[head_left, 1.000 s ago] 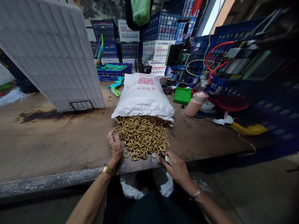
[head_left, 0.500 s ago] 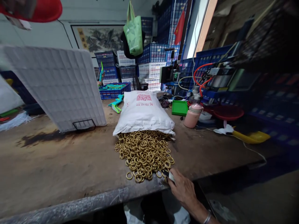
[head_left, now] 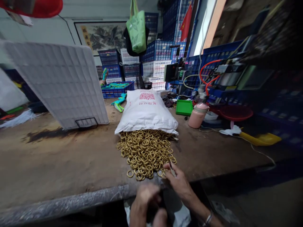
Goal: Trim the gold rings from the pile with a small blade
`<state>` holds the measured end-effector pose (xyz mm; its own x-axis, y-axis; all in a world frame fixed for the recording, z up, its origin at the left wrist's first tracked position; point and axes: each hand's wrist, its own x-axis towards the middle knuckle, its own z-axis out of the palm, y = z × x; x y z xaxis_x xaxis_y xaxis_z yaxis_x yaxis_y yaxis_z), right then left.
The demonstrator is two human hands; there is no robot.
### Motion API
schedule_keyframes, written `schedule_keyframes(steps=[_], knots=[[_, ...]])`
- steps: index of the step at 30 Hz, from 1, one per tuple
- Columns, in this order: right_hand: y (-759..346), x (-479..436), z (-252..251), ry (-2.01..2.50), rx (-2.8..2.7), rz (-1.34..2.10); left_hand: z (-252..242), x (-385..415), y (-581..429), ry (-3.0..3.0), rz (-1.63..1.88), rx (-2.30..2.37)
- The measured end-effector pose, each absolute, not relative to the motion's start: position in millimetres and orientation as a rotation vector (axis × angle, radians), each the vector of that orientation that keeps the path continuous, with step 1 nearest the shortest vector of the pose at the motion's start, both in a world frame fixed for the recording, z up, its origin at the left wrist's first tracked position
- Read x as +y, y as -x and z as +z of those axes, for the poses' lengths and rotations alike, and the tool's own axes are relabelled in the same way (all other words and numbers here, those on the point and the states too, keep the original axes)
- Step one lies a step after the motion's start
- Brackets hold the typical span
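A heap of brass-coloured metal rings [head_left: 144, 154] spills from the open end of a white sack [head_left: 148, 112] lying on the table. At the heap's front right edge, my right hand [head_left: 181, 186] is closed on a slim tool [head_left: 172, 170] with a dark tip and a pale body, its exact kind unclear. My right fingertips are right by a few loose rings; I cannot tell whether they pinch one. My left hand [head_left: 145, 203] is over my lap, just off the table's front edge. Motion blurs its fingers, so any hold is unreadable.
A white padded panel [head_left: 59, 85] stands on a wire holder at left. Beyond the sack is a blue crate [head_left: 117, 91] of turquoise pieces. To the right are a green tray [head_left: 184, 107], a pink bottle [head_left: 198, 116] and a yellow scoop [head_left: 262, 138]. The table edge [head_left: 68, 201] is plastic-wrapped.
My left hand has come into view at the bottom. The tool in my right hand now points more upward, with the fingertips closer to the rings. The view has shifted slightly.
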<state>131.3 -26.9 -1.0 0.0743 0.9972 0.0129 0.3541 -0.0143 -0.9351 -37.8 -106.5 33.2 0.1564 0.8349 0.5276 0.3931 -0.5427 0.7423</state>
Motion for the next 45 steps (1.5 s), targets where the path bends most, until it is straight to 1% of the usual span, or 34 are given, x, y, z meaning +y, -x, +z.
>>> schedule_keyframes(steps=[2,5,12,14,16,21,25,30,33,36,39,45], knots=[[-121.3,-27.7,9.7,1.442,-1.364,1.111,24.0,-93.4,32.6,-1.981,1.348,1.215],[-109.1,-31.8,17.6,1.384,-1.330,1.237,11.1,-81.8,28.0,-2.006,1.299,1.259],[-95.8,-49.0,24.4,1.309,-1.102,1.624,-4.0,-78.6,28.5,-1.955,1.321,1.267],[-94.9,-51.9,25.5,1.291,-1.071,1.671,-5.6,-79.5,28.4,-1.904,1.305,1.266],[-95.4,-52.9,24.7,1.276,-1.113,1.623,-3.8,-80.9,26.6,-1.774,1.278,1.272],[-100.4,-50.7,21.4,1.303,-1.297,1.446,14.9,-84.2,18.8,-1.144,1.092,1.244],[-103.2,-49.4,22.5,1.358,-1.403,1.353,19.1,-85.3,17.0,-0.923,1.024,1.150],[-105.1,-45.3,15.5,1.363,-1.489,1.307,3.8,-87.0,17.2,-0.807,1.008,1.002],[-110.0,-44.5,7.2,1.420,-1.611,1.133,-1.0,-87.7,16.6,-0.778,1.027,0.960],[-116.0,-49.2,0.4,1.414,-1.879,0.939,-1.2,-87.3,16.6,-0.781,1.035,0.977],[-119.1,-56.0,-3.6,1.362,-2.100,0.849,-0.1,-86.3,17.4,-0.820,1.036,1.014],[-115.3,-59.5,-4.6,1.400,-2.243,0.730,2.4,-84.3,17.2,-0.948,1.047,1.098]])
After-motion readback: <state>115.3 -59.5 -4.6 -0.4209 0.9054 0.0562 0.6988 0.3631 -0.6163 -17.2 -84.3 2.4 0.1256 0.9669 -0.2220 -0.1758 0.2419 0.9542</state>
